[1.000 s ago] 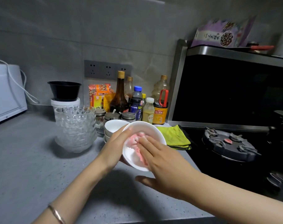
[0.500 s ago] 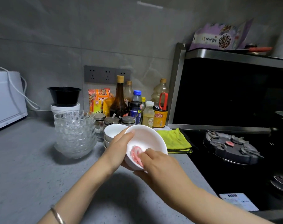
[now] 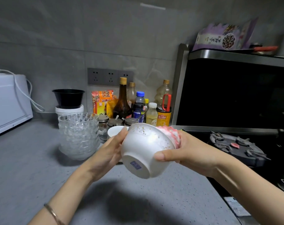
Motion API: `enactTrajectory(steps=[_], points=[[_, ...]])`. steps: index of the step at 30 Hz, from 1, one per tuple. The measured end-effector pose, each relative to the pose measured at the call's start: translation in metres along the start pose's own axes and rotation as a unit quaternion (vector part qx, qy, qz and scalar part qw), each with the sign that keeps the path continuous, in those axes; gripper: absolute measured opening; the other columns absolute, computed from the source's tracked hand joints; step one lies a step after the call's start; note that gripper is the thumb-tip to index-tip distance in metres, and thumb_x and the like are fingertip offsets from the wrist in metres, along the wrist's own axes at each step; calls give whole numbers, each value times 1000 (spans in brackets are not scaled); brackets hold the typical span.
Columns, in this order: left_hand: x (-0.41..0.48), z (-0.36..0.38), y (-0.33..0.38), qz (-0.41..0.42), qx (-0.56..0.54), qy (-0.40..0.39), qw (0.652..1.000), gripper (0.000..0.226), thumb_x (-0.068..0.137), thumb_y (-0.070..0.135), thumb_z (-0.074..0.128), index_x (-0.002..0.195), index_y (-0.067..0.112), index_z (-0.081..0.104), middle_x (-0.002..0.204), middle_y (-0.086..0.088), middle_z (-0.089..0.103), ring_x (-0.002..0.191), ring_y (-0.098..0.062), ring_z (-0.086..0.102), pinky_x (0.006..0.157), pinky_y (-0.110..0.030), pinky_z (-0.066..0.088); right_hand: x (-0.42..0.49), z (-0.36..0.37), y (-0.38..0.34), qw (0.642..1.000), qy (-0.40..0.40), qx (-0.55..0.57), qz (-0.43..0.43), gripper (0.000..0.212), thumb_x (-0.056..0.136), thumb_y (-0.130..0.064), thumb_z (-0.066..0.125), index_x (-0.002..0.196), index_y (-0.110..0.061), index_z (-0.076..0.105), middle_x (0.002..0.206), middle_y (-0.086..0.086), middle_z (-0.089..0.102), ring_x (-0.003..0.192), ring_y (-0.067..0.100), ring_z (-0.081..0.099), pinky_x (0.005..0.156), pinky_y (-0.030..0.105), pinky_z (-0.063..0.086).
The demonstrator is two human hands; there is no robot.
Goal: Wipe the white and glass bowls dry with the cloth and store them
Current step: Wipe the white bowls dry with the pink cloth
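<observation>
A white bowl (image 3: 144, 151) is held above the grey counter, tipped so its base with a blue mark faces me. My left hand (image 3: 108, 153) grips its left rim. My right hand (image 3: 186, 151) holds the pink cloth (image 3: 172, 133) against the bowl's right rim, thumb on the outer wall. Small specks dot the bowl's outside. A stack of glass bowls (image 3: 79, 133) stands on the counter to the left. Behind my left hand, more white bowls (image 3: 115, 130) show partly.
Sauce bottles (image 3: 121, 101) and lidded jars (image 3: 114, 122) line the back wall. A black bowl (image 3: 68, 98) sits on a white tub. A white appliance (image 3: 8, 103) stands at far left. The stove (image 3: 235, 145) is at right, beside the counter edge.
The bowl has been turned over from mouth-up to base toward me. My right hand came out of the bowl with the cloth and now holds it at the outer rim.
</observation>
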State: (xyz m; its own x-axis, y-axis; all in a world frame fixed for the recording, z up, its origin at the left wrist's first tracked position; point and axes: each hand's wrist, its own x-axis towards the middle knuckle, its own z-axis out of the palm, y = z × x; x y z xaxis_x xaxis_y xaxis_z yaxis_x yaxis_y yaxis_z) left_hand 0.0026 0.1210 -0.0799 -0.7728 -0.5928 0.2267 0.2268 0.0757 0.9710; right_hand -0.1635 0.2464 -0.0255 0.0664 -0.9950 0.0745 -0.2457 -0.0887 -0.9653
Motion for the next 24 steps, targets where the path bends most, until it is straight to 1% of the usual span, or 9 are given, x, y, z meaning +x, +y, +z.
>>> enactTrajectory(steps=[2,6,9,11,13,15,17,20,24], points=[[0,-4,-5,4,-49,-27,998,85,45,77,74,118,35,63,123,-6,65,115,-24,60,93,-41,52,1,-4,3,997,-18,74,-6,70,54,-8,84,118,-21,60,113,6,70,105,22,66,84,31,56],[-4,9,-4,-9,-176,-24,984,75,36,66,84,100,27,76,105,-9,72,90,-20,69,70,-32,57,2,-4,16,978,29,206,-9,69,33,-25,96,98,-29,74,105,4,73,95,19,70,77,30,57],[-4,22,3,2,-248,70,966,46,62,58,71,92,23,77,95,-5,72,80,-14,70,71,-32,56,4,-5,25,973,134,187,-13,69,62,-47,83,122,-18,64,122,9,65,122,28,55,106,46,40],[-2,27,5,-6,-283,131,950,38,78,50,56,89,20,77,97,-4,73,81,-13,70,79,-34,52,3,-4,26,956,221,175,-78,51,84,-42,61,125,-12,59,125,6,64,122,30,55,109,47,38],[-1,32,6,-11,-294,169,941,40,88,46,51,81,19,79,93,-4,74,80,-13,71,78,-35,51,0,5,23,930,265,175,-186,39,89,-38,52,120,-15,62,125,-1,65,116,21,61,105,41,43],[0,38,4,-10,-286,194,938,39,89,45,51,95,15,76,98,-7,74,87,-16,71,84,-38,52,-3,20,18,907,279,118,-291,30,92,-37,52,112,-19,65,125,-2,65,113,20,62,97,33,48],[-1,44,5,0,-268,209,941,48,84,47,54,113,12,68,108,-13,71,96,-21,68,92,-41,50,-2,35,21,879,282,-63,-379,28,95,-33,53,109,-13,66,125,2,64,118,22,59,99,34,47],[-3,47,7,5,-264,228,937,55,83,51,56,117,9,65,110,-17,69,97,-25,67,89,-44,51,2,39,37,788,293,-343,-420,29,91,-20,57,117,-12,66,129,1,61,127,14,51,105,32,41],[-4,43,9,3,-246,268,932,68,68,58,60,115,9,65,104,-17,71,97,-31,68,87,-48,53,-5,46,49,760,312,-372,-431,27,90,-16,60,115,-11,68,124,0,64,123,11,55,101,31,46]])
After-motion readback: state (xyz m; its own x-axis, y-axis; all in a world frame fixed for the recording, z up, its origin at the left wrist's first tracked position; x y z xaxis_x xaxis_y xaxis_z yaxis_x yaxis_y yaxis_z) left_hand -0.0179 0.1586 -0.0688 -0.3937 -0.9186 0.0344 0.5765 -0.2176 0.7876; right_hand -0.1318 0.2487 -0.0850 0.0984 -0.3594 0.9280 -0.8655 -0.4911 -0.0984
